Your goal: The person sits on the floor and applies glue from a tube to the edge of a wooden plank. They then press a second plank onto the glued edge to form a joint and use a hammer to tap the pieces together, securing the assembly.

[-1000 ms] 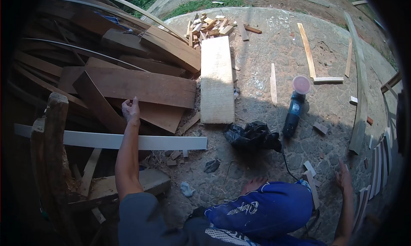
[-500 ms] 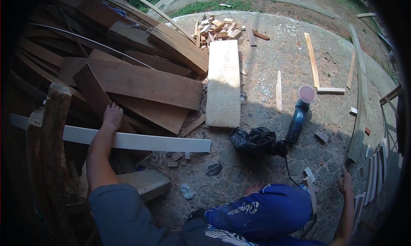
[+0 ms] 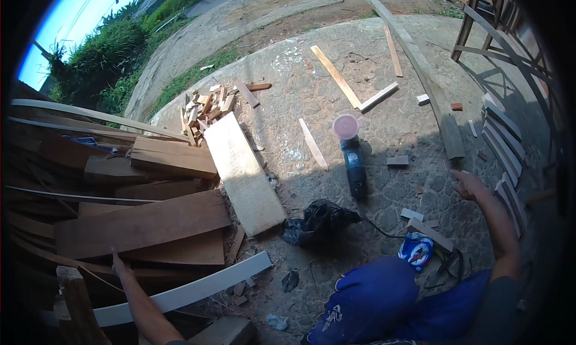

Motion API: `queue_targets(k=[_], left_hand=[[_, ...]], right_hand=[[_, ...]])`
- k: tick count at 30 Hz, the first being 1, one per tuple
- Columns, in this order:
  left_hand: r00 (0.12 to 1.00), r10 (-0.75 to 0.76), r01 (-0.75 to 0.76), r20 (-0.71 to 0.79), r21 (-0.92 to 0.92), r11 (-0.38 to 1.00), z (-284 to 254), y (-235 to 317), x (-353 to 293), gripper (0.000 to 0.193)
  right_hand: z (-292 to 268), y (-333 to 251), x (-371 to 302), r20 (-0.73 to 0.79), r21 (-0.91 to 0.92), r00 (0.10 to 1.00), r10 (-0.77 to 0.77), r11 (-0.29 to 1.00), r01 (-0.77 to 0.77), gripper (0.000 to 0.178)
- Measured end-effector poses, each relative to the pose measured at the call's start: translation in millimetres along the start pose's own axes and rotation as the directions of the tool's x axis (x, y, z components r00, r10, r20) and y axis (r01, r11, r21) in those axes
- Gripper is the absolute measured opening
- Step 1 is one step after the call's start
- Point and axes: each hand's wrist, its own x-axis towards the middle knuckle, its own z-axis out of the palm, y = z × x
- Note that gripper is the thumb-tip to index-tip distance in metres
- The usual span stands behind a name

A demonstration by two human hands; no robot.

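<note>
My left hand [image 3: 120,266] reaches over the lumber pile at the left, one finger stretched out and the others hard to make out. It overlaps the lower edge of a wide brown board [image 3: 144,222]; whether it touches is unclear. A thin brown board edge [image 3: 96,276] lies just beside it, and a long pale strip [image 3: 198,290] passes beyond my forearm. At the right, my right hand [image 3: 471,185] is open and holds nothing, its index finger extended. It hovers near the close end of a long grey plank [image 3: 441,114].
An angle grinder [image 3: 353,165] with a pink disc stands on the rough ground, beside a black plastic bag [image 3: 321,222]. A thick pale plank [image 3: 243,177] lies left of them. Offcuts [image 3: 204,114] are heaped behind. Curved slats [image 3: 504,141] line the right; a blue packet [image 3: 415,251] sits near my knee.
The view has swung right and up. My left hand no longer rests on the leaning brown board's face, which is out of sight. My right hand has moved farther forward over the ground.
</note>
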Motion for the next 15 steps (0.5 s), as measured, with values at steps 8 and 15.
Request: queue_targets(k=[8, 15], left_hand=[[0.969, 0.054, -0.024, 0.240, -0.126, 0.992, 22.3, 33.1, 60.7, 0.085], [0.996, -0.052, 0.062, 0.066, -0.153, 0.986, 77.9, -0.3, 12.8, 0.088]], right_hand=[[59.1, 70.9, -4.2, 0.020, 0.271, 0.999, 0.044, 0.961, -0.048, 0.054], [68.7, 123.8, -16.9, -0.043, 0.014, 0.996, 0.082, 0.997, -0.081, 0.062]])
